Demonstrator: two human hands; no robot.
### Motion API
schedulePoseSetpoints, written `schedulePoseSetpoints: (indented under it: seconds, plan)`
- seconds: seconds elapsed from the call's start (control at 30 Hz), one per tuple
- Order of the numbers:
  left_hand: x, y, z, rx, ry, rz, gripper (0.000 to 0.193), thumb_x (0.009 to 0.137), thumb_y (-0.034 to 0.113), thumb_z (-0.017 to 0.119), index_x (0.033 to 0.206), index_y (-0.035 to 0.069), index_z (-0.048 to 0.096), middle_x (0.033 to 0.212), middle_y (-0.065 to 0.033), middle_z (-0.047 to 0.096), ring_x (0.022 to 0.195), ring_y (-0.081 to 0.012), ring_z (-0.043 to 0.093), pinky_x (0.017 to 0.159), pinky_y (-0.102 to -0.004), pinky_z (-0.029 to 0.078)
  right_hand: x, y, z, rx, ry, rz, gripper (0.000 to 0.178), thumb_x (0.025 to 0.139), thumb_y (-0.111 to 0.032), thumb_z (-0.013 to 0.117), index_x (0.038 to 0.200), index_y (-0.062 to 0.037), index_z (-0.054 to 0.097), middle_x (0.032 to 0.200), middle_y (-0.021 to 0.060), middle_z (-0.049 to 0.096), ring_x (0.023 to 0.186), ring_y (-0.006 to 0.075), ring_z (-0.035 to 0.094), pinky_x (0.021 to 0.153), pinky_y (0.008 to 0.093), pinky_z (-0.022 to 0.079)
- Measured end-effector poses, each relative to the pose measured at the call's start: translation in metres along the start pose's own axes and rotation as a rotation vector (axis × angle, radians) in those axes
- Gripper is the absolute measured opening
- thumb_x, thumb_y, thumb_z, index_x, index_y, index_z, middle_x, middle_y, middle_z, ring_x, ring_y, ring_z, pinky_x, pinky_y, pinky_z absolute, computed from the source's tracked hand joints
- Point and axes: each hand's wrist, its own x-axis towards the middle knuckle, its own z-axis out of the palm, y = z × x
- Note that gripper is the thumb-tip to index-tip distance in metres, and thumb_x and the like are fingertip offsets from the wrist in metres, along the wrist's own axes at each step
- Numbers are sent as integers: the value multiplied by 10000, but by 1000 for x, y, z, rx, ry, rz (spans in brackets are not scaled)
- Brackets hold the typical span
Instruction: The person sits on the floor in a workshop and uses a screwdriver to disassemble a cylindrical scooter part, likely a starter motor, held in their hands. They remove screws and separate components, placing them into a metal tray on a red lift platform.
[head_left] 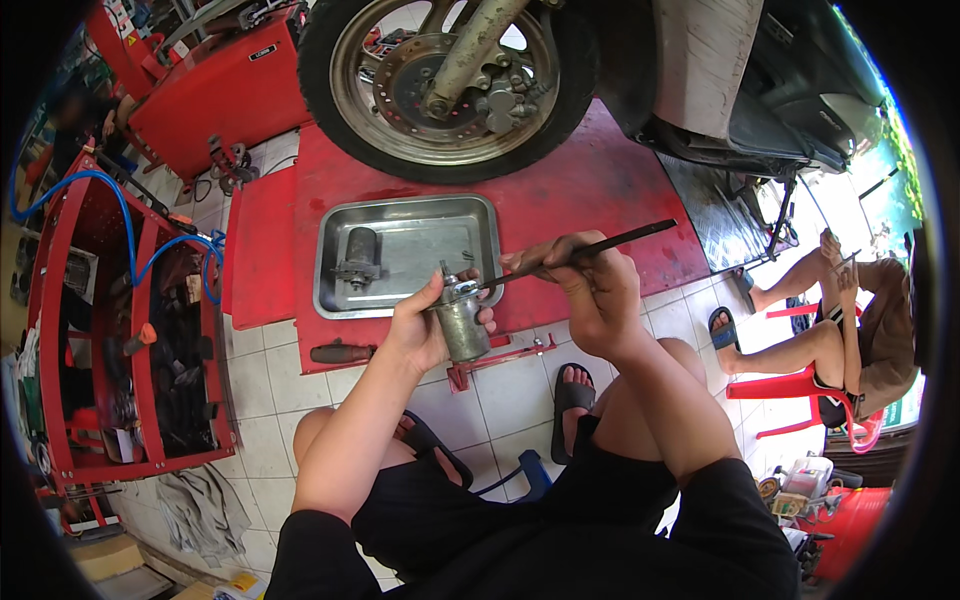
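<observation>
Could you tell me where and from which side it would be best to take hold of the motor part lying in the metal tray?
Probably its round body. The motor part stands in the tray near the left wall, cylinder uppermost, flange and lugs lower down. Come from above or the open right side and close the fingers across the cylinder; the tray wall crowds the left.

Open air lies between the hands and the metal tray [480, 215], whose right half is bare; a small motor part [358, 262] fills its left. Beyond, the scooter's front wheel [440, 90] blocks the way. A red tool cart [120, 330] walls the left, a seated person [830, 320] the right.
</observation>
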Motion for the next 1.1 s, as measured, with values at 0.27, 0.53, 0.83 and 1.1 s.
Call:
schedulePoseSetpoints:
  seconds: [0.27, 0.53, 0.83, 1.1]
  plan:
    - [0, 0, 1, -6, 9, -7, 668, 884, 493, 683, 1334, 35, 496, 1148, -146, 572, 961, -308, 592, 911, -484, 484, 0, 2, -1, -31, -17, -50, 175, 954, 147, 431, 1070, 35, 501, 1023, 211, 700, 1029, 324, 711, 922, 395, 558]
    - [0, -1, 6, -50, 9, -16, 568, 919, 461, 657, 1279, 43, 528, 1120, -155, 579, 953, -315, 592, 907, -486, 485, -3, 6, -4, -120, 4, -37, 185, 887, 138, 577, 1038, 33, 554, 976, 169, 729, 949, 257, 737, 839, 330, 581]
    - [-1, -3, 9, -60, 89, 1, 537, 928, 451, 647, 1259, 44, 535, 1098, -152, 590, 942, -319, 586, 901, -483, 492, 0, 2, -2, -523, 131, 52, 294, 876, 1, 706, 1146, 38, 596, 1010, 134, 724, 952, 244, 736, 810, 314, 579]
    - [0, -1, 5, -36, 130, 13, 500, 925, 446, 654, 1233, 64, 555, 1070, -144, 606, 948, -316, 595, 899, -481, 500, 0, 6, -5, -229, 79, 251, 372, 958, 48, 559, 1323, 56, 486, 1053, 143, 715, 1002, 219, 714, 760, 280, 589]
